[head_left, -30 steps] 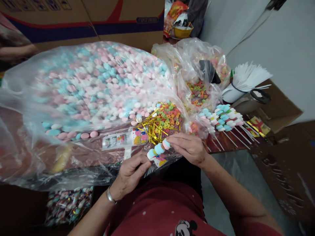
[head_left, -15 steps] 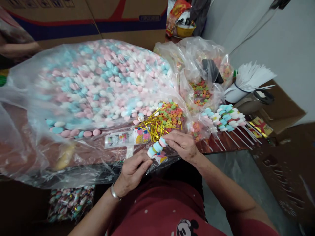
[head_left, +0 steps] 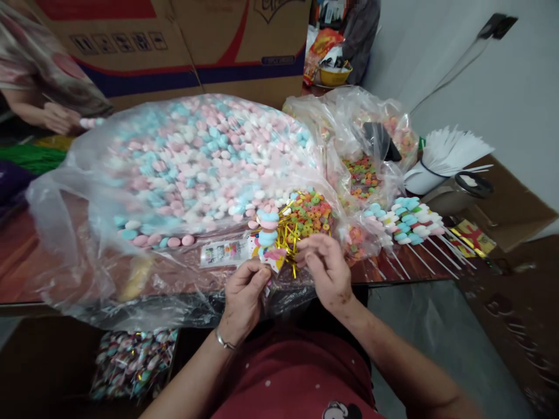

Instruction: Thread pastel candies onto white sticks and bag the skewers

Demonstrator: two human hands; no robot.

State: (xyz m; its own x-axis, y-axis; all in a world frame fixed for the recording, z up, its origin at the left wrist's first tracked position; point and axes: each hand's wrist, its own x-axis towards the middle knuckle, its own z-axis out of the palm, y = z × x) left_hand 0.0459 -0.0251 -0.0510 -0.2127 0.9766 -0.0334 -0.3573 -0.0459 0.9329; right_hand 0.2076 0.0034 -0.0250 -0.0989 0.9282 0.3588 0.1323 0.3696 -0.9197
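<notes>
Pinched between the thumb and fingers of my left hand [head_left: 246,294] is a marshmallow skewer [head_left: 268,237]. It stands nearly upright, with blue and pink pieces, and a printed clear wrapper lies around its lower part. My right hand [head_left: 326,269] hovers to the right with curled fingers slightly apart, and no object shows in them. Gold twist ties [head_left: 286,235] lie close to its fingertips. Behind them is a heap of ring-shaped gummies [head_left: 312,212]. Flat printed bags [head_left: 225,251] lie left of the skewer.
A big clear bag of marshmallows [head_left: 196,157] covers much of the table. At right are finished marshmallow skewers [head_left: 410,220], a cup of white sticks [head_left: 423,176] and a lidded jar [head_left: 465,189]. A box of wrapped sweets [head_left: 133,364] stands below. A co-worker's hand [head_left: 61,118] shows at far left.
My right hand has let go of the skewer's top and moved right toward the gold ties. The skewer has swung more upright in my left hand. The view has tilted up.
</notes>
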